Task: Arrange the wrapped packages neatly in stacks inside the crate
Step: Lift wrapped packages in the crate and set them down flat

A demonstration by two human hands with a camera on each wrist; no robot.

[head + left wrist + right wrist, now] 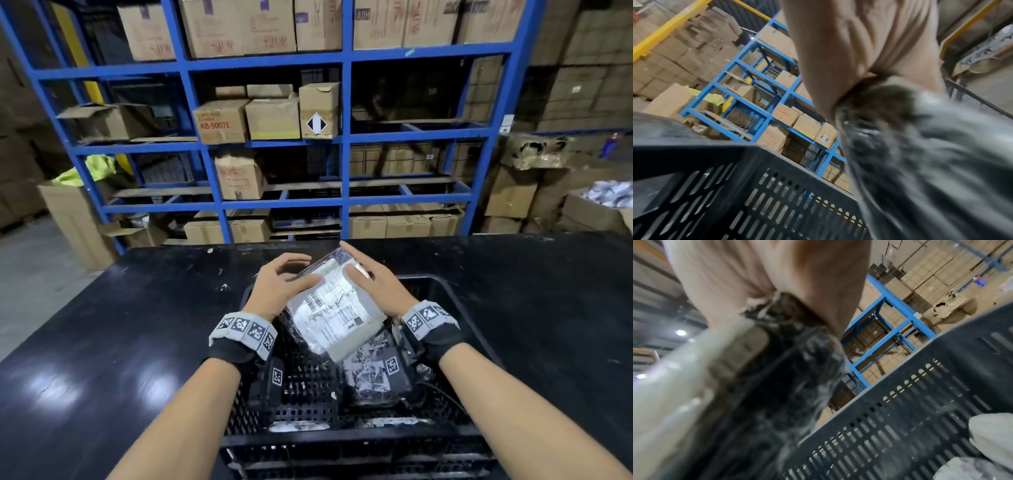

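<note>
fingers [356,255] of both hands clasp the wrapped package [337,310], tilted above the black crate [442,286]; it looks mid-placement, and next needs lowering flat onto the near-right package [371,371].

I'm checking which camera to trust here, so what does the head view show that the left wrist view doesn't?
Only the head view shows both hands, left hand and right hand, holding the labelled wrapped package over the black crate, another wrapped package in the crate, and the black table. Only the left wrist view shows the yellow beam overhead. Both show the held package, the crate's slotted wall and the blue shelving with cardboard boxes.
</note>
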